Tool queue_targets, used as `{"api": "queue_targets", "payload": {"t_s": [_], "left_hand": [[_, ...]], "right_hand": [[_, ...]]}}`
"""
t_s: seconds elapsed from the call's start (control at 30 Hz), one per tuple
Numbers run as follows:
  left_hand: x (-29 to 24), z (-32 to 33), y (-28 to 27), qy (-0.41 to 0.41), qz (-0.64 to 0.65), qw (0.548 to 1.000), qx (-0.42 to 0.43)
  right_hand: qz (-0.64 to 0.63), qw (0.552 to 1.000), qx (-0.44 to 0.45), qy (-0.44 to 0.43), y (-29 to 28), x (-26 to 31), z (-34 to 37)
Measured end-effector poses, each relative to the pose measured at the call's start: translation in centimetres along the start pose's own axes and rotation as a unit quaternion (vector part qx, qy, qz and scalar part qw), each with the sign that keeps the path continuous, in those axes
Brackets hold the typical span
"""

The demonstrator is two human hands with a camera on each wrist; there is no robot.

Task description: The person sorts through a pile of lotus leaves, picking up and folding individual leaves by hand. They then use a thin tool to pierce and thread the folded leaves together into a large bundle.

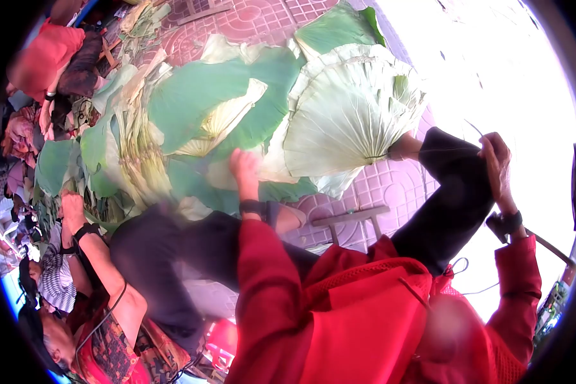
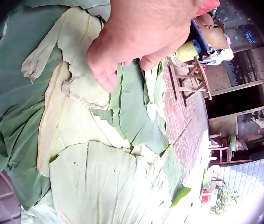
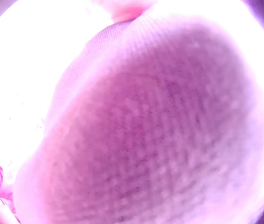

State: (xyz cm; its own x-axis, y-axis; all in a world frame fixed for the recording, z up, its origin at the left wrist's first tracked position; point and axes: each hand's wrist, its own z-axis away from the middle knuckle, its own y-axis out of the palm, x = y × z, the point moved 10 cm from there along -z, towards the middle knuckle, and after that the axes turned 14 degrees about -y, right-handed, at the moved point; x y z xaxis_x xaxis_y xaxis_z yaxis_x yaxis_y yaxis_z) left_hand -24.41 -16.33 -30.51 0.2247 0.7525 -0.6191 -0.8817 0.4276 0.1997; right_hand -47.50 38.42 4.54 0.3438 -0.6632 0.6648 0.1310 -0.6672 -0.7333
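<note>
Large lotus leaves [image 1: 198, 96], green and pale, lie spread and overlapping in the head view. My left hand [image 1: 245, 169] is over them, fingers loosely bent and pointing down; in the left wrist view the fingertips [image 2: 107, 84] are right at a pale leaf [image 2: 83, 51]. A big pale leaf [image 1: 339, 109] fans out from a gathered base near my foot. Beside my bent knee, my right hand [image 1: 496, 157] pinches a thin dark strand [image 1: 473, 127]. The right wrist view is overexposed and mostly filled by blurred trouser cloth [image 3: 150, 126].
A low stool [image 1: 352, 216] stands by my legs. A person in dark trousers sits at my left, their hand [image 1: 72, 208] at the leaves' edge; another in a red top [image 1: 48, 54] is farther back. Pink patterned paving [image 1: 256, 22] lies beyond the leaves.
</note>
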Motion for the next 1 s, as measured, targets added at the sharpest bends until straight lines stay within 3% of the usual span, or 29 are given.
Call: {"api": "queue_targets", "payload": {"t_s": [0.33, 0.63, 0.73, 1.0], "left_hand": [[-2.6, 0.3, 1.0, 0.05, 0.028, 0.995, 0.084], [-3.1, 2.0, 0.6, 0.045, 0.056, 0.994, 0.084], [-3.1, 1.8, 0.3, 0.012, 0.032, 0.998, 0.047], [-5.8, 2.8, 0.7, 0.061, 0.049, 0.996, 0.036]], "right_hand": [[-0.009, 1.0, 0.006, 0.006, 0.2, 0.5, 0.2], [-0.027, 0.999, -0.01, -0.026, -0.1, 0.8, 0.8], [-0.015, 0.999, -0.013, -0.032, -0.2, 0.8, 0.7], [-0.013, 0.999, -0.011, -0.031, 0.0, 1.1, 0.7]]}}
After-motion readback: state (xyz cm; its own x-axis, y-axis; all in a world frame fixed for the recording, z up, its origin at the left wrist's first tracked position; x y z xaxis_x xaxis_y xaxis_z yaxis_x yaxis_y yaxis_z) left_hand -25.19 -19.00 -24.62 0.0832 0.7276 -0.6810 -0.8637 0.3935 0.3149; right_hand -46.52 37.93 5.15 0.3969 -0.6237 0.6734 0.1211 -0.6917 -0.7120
